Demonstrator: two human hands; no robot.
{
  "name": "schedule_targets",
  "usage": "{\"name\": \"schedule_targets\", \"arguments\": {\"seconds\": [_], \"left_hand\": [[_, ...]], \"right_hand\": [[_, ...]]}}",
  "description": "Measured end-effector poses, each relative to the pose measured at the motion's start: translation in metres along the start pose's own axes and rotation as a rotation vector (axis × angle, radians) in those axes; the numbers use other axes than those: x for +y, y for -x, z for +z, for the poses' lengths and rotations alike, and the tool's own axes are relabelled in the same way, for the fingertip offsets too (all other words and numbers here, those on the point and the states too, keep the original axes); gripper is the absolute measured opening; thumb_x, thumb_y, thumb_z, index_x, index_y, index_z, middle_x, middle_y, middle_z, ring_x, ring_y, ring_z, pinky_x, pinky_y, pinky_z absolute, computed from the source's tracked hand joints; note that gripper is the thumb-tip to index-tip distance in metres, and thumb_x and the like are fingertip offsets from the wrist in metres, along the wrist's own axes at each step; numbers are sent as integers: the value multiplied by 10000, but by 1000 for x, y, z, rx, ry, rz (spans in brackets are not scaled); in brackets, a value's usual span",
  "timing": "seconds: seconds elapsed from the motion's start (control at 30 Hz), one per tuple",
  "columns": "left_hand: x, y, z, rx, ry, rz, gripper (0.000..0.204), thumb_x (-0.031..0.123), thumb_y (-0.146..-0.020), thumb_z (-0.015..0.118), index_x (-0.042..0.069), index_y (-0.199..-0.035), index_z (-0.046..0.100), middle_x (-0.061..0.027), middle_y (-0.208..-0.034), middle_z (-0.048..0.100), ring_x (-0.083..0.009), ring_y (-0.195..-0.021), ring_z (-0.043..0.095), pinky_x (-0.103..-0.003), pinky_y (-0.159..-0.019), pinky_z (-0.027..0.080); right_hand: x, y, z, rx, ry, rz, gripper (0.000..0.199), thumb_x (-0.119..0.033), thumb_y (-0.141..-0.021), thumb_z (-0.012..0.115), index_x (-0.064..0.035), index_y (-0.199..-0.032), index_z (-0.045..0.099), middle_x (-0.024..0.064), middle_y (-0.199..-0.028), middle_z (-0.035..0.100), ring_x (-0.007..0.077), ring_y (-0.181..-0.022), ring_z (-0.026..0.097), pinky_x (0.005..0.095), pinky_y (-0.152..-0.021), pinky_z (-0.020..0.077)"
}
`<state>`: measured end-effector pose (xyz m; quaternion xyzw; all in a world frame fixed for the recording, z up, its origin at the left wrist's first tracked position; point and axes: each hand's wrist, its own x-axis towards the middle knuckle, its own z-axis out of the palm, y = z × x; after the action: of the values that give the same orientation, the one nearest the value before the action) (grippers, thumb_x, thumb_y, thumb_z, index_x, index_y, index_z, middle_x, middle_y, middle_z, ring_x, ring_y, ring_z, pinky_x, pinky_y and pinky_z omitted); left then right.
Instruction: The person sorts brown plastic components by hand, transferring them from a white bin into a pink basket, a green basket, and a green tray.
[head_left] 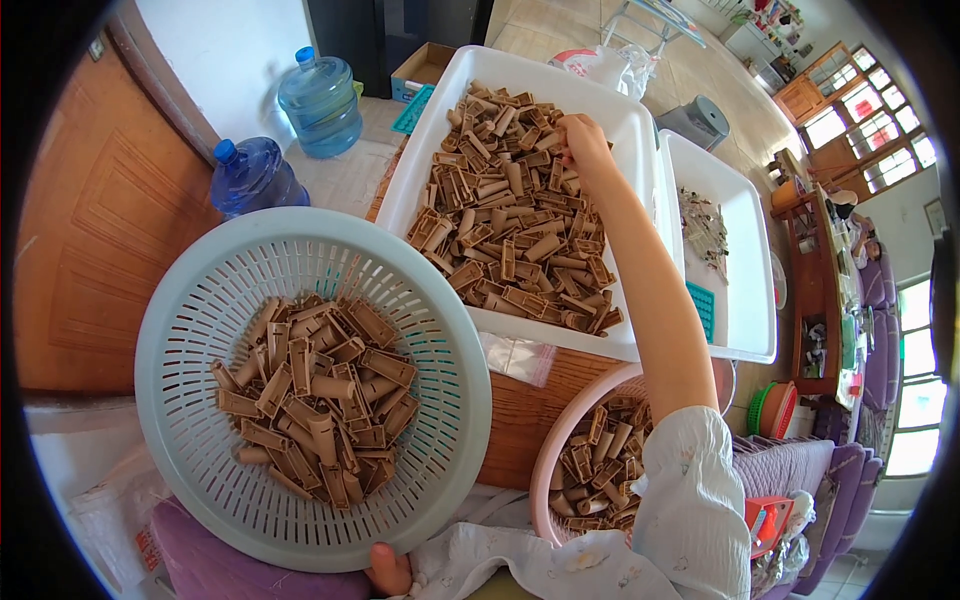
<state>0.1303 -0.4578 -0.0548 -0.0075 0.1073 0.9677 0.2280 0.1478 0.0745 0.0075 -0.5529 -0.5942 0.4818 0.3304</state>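
Note:
My left hand is at the lower edge, its thumb against the rim of a grey-green slotted plastic basket; its other fingers are hidden. A heap of brown, trough-shaped plastic casings lies in that basket. My right arm stretches across to a large white plastic bin, full of the same brown casings. Over the far right part of this pile, my right hand has its fingers curled together. What they hold, if anything, is hidden.
A pink basket with more casings stands below my right forearm. Right of the bin is a second white tray with small parts and a teal grid piece. Clear plastic bags lie on the wooden table. Two water jugs stand at left.

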Motion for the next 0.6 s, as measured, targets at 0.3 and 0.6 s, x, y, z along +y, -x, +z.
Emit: {"name": "schedule_targets", "arguments": {"seconds": [0.3,0.6], "left_hand": [[-10,-1,-33,-207,875,29,775,315,-704,593,74,-1320,189,-113,-1311,266,-272,-1160,318,-408,-954,258],[-13,-2,-25,-133,522,27,774,312,-708,584,70,-1321,178,-118,-1308,267,-268,-1162,319,-409,-952,265]], "right_hand": [[14,6,-3,36,459,-252,345,-255,-658,576,-11,-892,504,146,-798,582,259,-772,568,323,-701,441],[34,9,16,-108,954,-228,442,-333,-622,675,-13,-871,497,168,-823,571,307,-805,549,369,-702,427]]}}
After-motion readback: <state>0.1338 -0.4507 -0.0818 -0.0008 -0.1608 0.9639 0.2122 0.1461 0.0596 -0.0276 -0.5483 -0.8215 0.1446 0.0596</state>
